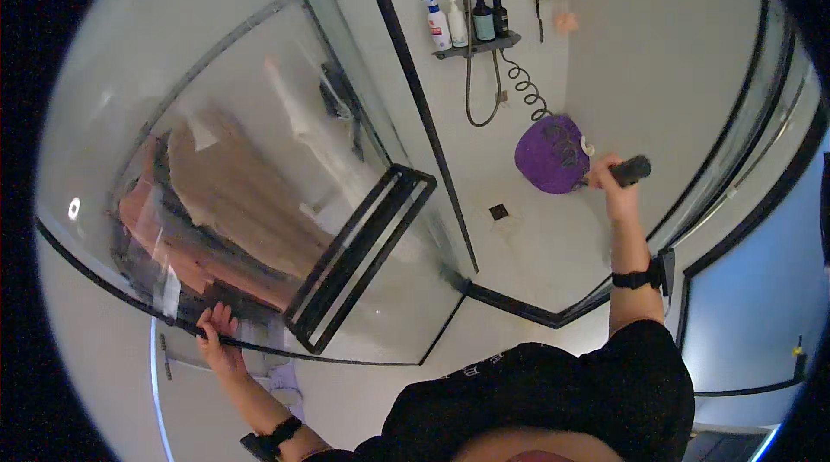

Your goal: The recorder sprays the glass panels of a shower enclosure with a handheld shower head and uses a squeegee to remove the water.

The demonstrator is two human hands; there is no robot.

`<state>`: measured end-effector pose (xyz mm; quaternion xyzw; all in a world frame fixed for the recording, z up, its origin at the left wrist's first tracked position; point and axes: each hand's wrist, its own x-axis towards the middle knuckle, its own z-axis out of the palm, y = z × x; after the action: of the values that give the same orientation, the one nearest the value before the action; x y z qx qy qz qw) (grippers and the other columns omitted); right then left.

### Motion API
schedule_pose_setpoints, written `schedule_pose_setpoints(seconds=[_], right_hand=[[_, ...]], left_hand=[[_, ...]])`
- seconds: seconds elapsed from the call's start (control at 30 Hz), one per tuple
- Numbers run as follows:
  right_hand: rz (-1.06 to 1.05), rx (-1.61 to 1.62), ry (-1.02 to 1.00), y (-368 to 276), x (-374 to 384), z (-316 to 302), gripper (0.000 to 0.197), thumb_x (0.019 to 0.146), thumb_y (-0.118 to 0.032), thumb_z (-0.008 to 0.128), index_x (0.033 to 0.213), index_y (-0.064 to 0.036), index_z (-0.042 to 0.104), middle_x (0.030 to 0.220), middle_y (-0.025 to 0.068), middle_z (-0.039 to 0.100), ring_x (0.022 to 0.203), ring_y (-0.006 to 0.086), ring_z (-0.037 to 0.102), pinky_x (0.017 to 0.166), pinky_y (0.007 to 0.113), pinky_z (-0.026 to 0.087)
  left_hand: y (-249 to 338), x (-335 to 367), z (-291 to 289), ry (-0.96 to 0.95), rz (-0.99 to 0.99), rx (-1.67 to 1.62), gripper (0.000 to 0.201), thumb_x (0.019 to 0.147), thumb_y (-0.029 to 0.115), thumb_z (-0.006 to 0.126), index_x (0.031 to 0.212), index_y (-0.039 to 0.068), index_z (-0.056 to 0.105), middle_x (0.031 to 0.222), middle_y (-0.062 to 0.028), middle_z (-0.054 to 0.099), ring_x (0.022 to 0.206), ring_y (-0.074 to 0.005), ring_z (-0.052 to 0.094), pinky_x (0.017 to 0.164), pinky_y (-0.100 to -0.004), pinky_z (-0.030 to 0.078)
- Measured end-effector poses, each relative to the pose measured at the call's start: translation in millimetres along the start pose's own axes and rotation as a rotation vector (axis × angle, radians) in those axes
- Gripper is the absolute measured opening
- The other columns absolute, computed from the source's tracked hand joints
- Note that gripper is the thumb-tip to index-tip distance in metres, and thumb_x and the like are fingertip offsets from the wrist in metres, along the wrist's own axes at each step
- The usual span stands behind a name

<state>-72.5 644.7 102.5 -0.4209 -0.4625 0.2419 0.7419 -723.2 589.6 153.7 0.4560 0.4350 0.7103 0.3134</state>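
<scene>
My left hand (223, 348) is wrapped round the black-framed edge of a glass shower door (354, 337) at the lower left. A black slatted bar handle (363, 259) is fixed across that glass. Reaching into the shower, my right hand (610, 175) is closed round a short dark object (631, 171) with a blocky end; its exact kind does not show. Just left of this hand is a round purple item (552, 153) with dark coiled marks and a pale piece at its side. Whether the hand touches it I cannot tell.
Several pump bottles (482, 19) stand on a dark wall shelf (477, 45). A hose (469, 90) and a coiled cord (525, 82) hang below. A square drain (499, 211) lies in the pale floor. Black-framed glass (735, 142) borders the right; a low black-edged sill (519, 311) crosses the front.
</scene>
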Motion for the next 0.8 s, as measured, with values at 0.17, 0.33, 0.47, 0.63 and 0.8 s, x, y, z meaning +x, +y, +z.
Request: schedule_pose_setpoints(seconds=[0.17,0.33,0.47,0.63,0.8], right_hand=[[0.100,0.014,-0.147,5.6,-107.9,-44.4,0.012,0.073,-0.008,0.059,0.065,-0.0058,0.051,0.061,0.0015,0.050,0.056,0.0113,0.048,0.053,0.025,0.040],[0.240,-0.123,-0.079,1.1,-248.7,-82.7,0.012,0.071,-0.006,0.058,0.065,-0.0063,0.047,0.060,0.0042,0.050,0.056,0.0131,0.048,0.053,0.026,0.040],[0.407,-0.079,-0.011,-49.3,-341.7,-106.7,0.012,0.070,-0.006,0.056,0.064,-0.0054,0.046,0.057,0.0061,0.050,0.052,0.0135,0.047,0.051,0.025,0.039],[0.517,-0.331,-0.111,-115.0,-403.5,-143.0,0.012,0.066,0.001,0.056,0.061,-0.0030,0.047,0.053,0.0072,0.050,0.047,0.0132,0.047,0.046,0.025,0.040],[0.629,0.068,0.085,-145.0,-486.9,-194.0,0.008,0.066,0.001,0.051,0.061,-0.0031,0.046,0.053,0.0086,0.049,0.045,0.0167,0.047,0.044,0.027,0.039]], left_hand=[[9.9,-68.3,50.5,-0.024,0.040,-0.026,0.036,0.088,0.024,0.044,0.114,0.000,0.040,0.109,-0.0175,0.052,0.099,-0.0256,0.052,0.081,-0.0346,0.043],[16.6,-119.5,94.0,-0.086,0.273,0.103,0.027,0.084,0.008,0.047,0.108,-0.005,0.047,0.101,-0.0169,0.056,0.090,-0.0212,0.056,0.077,-0.0314,0.046],[24.2,-164.9,148.0,-0.054,0.545,0.421,0.016,0.080,0.004,0.053,0.093,-0.004,0.057,0.089,-0.0106,0.061,0.083,-0.0140,0.057,0.076,-0.0268,0.044],[50.2,-223.7,221.7,-0.083,0.413,0.710,0.023,0.074,0.009,0.058,0.095,0.000,0.058,0.077,-0.0145,0.061,0.062,-0.0196,0.059,0.056,-0.0288,0.046],[36.6,-252.2,294.7,0.015,0.810,0.532,0.045,0.070,0.003,0.053,0.114,0.000,0.045,0.102,-0.0178,0.056,0.080,-0.0303,0.058,0.067,-0.0364,0.046]])
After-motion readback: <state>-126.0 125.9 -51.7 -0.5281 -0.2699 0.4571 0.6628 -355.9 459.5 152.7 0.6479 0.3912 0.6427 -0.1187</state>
